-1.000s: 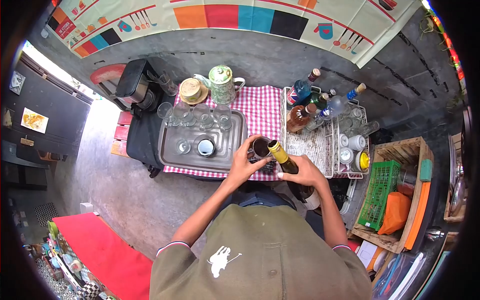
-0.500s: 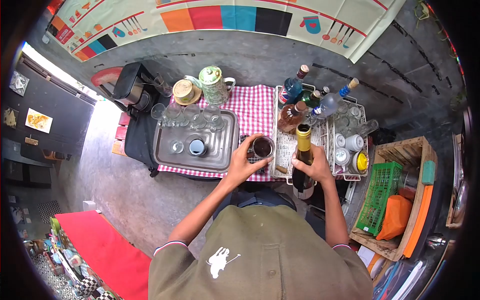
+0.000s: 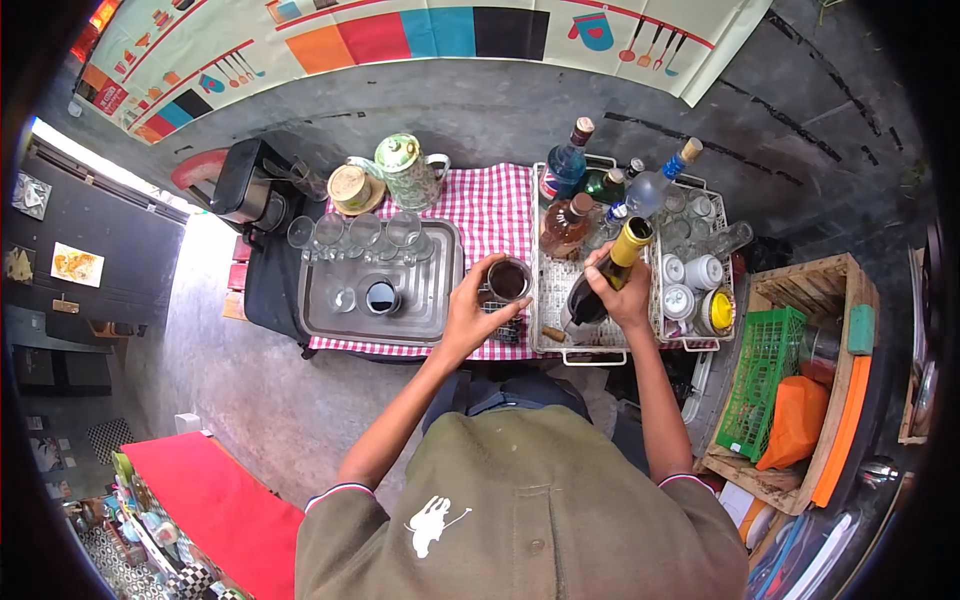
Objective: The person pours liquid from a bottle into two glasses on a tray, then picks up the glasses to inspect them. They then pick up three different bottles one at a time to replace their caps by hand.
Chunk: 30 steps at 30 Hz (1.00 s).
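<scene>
My left hand (image 3: 472, 318) is closed round a glass (image 3: 509, 280) with dark liquid in it, above the right part of the checked cloth. In my right hand (image 3: 624, 292) is a dark wine bottle (image 3: 608, 275) with a yellow foil neck, tilted over the white wire rack (image 3: 584, 352). The bottle's mouth is uncovered and points up and away from me. A cork (image 3: 553, 333) lies in the front left of the rack. Left of my left hand, another glass of dark liquid (image 3: 382, 297) stands on the grey tray (image 3: 420, 322).
Several clear glasses (image 3: 366, 232) stand along the tray's back. A patterned pot (image 3: 402, 165) and a coffee maker (image 3: 245, 185) are behind. More bottles (image 3: 566, 228) fill the rack's rear, with white cups (image 3: 704, 271) in the rack beside it. A wooden crate (image 3: 800, 285) stands at right.
The wine bottle has moved from upright at the rack's front edge to tilted over the rack. Both hands shift slightly left in view as the camera turns.
</scene>
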Motion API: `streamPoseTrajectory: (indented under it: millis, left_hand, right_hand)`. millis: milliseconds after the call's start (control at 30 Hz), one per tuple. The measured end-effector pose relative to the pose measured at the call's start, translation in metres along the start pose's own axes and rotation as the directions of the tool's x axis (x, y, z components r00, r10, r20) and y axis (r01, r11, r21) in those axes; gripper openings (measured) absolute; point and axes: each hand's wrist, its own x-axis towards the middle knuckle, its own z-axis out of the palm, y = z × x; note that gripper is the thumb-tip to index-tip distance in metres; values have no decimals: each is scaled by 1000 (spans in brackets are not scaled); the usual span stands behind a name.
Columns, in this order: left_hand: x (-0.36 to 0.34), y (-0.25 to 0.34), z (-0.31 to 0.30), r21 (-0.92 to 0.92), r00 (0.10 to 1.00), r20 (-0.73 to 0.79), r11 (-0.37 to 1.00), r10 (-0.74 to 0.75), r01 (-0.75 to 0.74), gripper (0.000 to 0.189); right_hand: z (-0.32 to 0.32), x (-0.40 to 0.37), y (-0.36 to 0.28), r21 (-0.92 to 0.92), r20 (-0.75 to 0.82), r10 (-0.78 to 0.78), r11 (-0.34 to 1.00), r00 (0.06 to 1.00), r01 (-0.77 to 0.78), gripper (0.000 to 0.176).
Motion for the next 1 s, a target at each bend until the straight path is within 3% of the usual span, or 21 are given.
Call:
streamPoseTrajectory:
  millis: [33,167,300,667,1000]
  left_hand:
    - [1,-1,0,11,1000,2,1000,-6,6,69]
    - [2,-9,1,20,1000,-13,1000,-17,17,68]
    - [3,-18,2,35,1000,-24,999,10,-10,69]
    - [3,-25,10,6,999,-37,1000,-27,27,70]
    - [5,-24,13,15,998,-46,999,-30,31,71]
  right_hand:
    - [-3,-1,5,-26,79,68,997,995,-66,33]
    - [14,-1,36,62,-50,-22,998,999,25,27]
    - [24,-2,56,152,-86,-5,988,996,18,27]
    - [36,-6,96,98,-23,5,995,1000,-3,31]
    - [35,-12,85,87,6,19,996,1000,-20,33]
